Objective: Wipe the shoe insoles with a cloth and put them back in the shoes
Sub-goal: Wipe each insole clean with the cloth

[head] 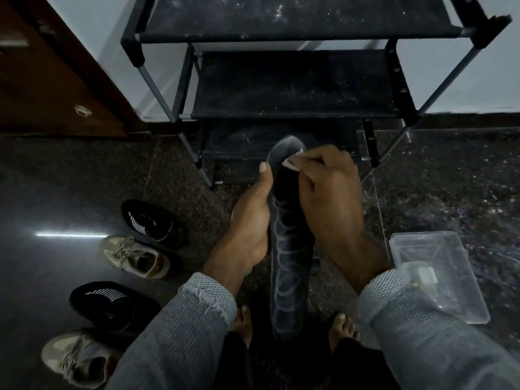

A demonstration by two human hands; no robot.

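A dark insole (pixel 289 249) runs lengthwise down the centre of the frame, its toe end pointing up toward the shoe rack (pixel 292 85) and its heel end low between two bare feet (pixel 344 329). The left hand (pixel 250 220) grips it along its left edge, fingers curled underneath and the thumb laid straight up the rim. The right hand (pixel 329 190) sits over the upper part of the insole, its fingers bent and pressed together, pinching a small white cloth (pixel 292 161) against the toe end (only a sliver of the cloth shows past the fingertips). Both wrists come out of grey knitted sleeves (pixel 180 327).

At the left of the frame four shoes stand on the dark polished floor (pixel 56 192): a black shoe with white stripes (pixel 152 223) just above a beige laced shoe (pixel 135 256), and lower down a second black striped shoe (pixel 109 305) just above a second beige shoe (pixel 78 358). Whether any of them has an insole inside cannot be made out in this dim light.

At the lower right a clear plastic tray (pixel 461 266) lies on the floor, partly behind the right sleeve, with a small pale object in it that is too blurred to name. A brown wooden door (pixel 42 80) fills the upper left corner.
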